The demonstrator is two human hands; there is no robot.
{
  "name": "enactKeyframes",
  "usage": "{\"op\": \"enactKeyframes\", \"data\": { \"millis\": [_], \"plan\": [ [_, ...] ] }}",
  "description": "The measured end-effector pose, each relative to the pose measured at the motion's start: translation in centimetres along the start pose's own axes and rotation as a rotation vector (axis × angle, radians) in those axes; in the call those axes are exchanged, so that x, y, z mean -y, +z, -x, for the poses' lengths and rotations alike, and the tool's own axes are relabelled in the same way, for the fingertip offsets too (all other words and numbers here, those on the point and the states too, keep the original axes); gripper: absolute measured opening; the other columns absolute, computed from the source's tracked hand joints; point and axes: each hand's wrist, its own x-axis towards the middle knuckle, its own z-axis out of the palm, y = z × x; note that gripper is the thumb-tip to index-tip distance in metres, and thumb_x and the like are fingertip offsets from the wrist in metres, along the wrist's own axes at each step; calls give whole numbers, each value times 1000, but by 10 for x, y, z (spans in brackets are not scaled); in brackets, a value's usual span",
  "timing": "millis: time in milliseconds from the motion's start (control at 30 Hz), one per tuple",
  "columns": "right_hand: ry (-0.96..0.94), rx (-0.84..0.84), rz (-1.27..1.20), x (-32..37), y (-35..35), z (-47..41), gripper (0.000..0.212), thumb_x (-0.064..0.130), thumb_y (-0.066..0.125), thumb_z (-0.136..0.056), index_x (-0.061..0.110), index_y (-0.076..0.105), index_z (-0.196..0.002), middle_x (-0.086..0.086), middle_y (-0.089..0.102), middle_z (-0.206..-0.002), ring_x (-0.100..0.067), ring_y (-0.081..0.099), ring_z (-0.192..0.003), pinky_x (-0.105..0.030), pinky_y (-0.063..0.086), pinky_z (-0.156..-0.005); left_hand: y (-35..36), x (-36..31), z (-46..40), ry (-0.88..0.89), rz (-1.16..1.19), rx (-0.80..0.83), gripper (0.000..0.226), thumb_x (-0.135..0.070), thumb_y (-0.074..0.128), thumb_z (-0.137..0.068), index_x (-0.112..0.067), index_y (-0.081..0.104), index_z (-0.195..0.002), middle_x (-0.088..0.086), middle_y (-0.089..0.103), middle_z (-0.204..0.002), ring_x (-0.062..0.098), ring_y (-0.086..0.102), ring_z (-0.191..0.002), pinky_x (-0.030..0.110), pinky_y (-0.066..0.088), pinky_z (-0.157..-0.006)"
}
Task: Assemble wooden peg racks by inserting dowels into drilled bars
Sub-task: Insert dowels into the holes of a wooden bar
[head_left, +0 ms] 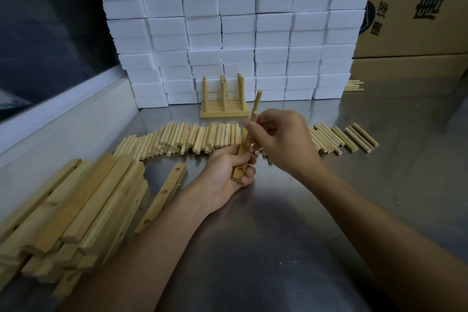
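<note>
At frame centre the left hand (pixel 228 172) grips a drilled bar (pixel 241 157) held upright; the right hand (pixel 281 139) pinches a dowel (pixel 256 106) at the bar's top. Loose dowels (pixel 192 138) lie behind, bars (pixel 76 205) lower left

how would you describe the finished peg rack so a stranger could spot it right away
Find the wall of white foam blocks at the back of the steel table. At its foot, just behind the long row of loose dowels, stands the finished rack. It is the only piece with dowels standing upright from flat bars; the rest lies loose or in hand.
</note>
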Motion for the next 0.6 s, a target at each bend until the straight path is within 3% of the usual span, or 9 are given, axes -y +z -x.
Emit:
{"op": "enactKeyframes", "data": {
  "millis": [167,267,333,467,600],
  "plan": [
    [0,-76,-6,-3,7,3,22,23,67,-94,6,70,-80,1,70,-65,-9,67,-58,-34,57,-59,0,0,1,9,-16,1,20,8,39,-97,2,58,-99,11,53,-75,14,46,-50,20,35,-43],
    [2,-45,45,-4,5,1,23,19,61,-97,4,69,-82,-3,69,-68,-14,65,-60,-41,55,-61,1,-1,2,10,-21,-5,14,4,42,-97,1,56,-100,11,54,-74,16,50,-51,22,39,-44],
    [-2,-6,65,-3,2,0,20,17,58,-98,4,68,-87,-3,67,-69,-12,62,-58,-38,55,-57,0,-2,3,-3,2,9,13,-6,44,-97,-2,56,-98,11,54,-74,18,53,-53,24,43,-47],
    [-11,42,56,0,-2,-1,17,16,54,-100,7,66,-93,0,63,-70,-5,56,-52,-24,49,-49,-2,-3,2,-24,73,9,36,-35,40,-102,-6,60,-96,10,57,-68,23,59,-56,29,49,-50],
    [-17,140,32,4,-3,-2,16,18,54,-100,10,67,-95,8,63,-70,-4,60,-60,-21,50,-57,-4,-1,-3,-33,111,-5,64,-59,25,-102,-9,65,-97,11,55,-67,25,60,-55,30,49,-50]
  ]
}}
